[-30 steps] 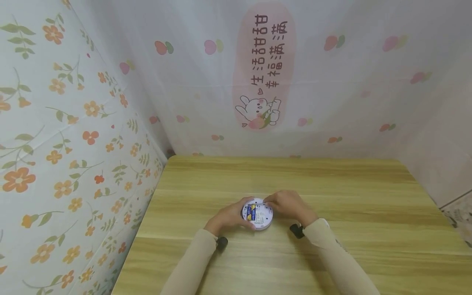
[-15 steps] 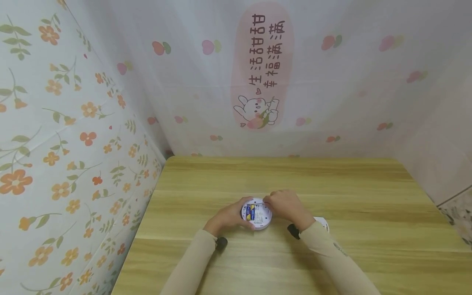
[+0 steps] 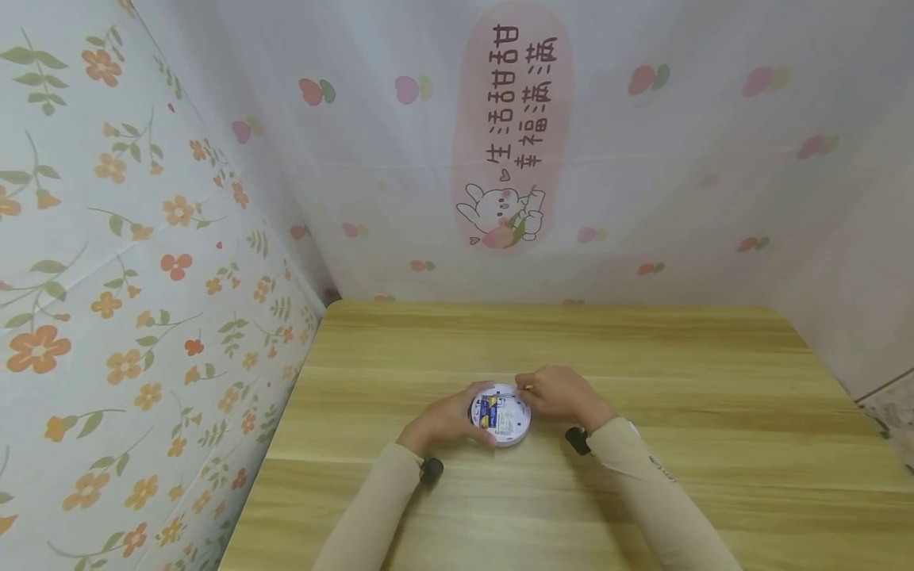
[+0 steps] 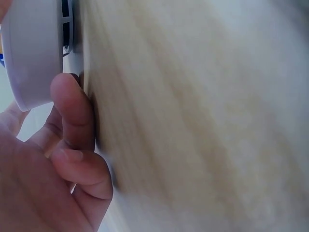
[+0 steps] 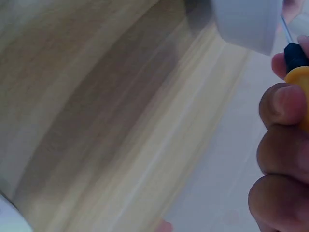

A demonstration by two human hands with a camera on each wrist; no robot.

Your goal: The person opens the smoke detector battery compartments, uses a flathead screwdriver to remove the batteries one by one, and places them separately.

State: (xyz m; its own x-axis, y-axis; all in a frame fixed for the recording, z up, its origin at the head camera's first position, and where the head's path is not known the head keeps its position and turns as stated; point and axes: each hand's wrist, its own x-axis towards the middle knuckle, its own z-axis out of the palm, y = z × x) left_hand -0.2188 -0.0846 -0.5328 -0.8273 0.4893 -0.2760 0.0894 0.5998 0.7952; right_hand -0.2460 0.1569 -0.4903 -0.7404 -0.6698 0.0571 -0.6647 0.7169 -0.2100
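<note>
- Round white device (image 3: 501, 415): on wooden worktop (image 3: 643, 357), battery compartment up.
- Left hand (image 3: 444, 418): fingers curled round device's edge.
- Right hand (image 3: 560, 392): fingers clamped on small screwdriver (image 5: 295, 63), tip at device.

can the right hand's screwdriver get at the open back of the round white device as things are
Probably yes. The right hand holds a small screwdriver at the top edge of the round white device; the left hand grips only its left rim, leaving the back uncovered.
</note>
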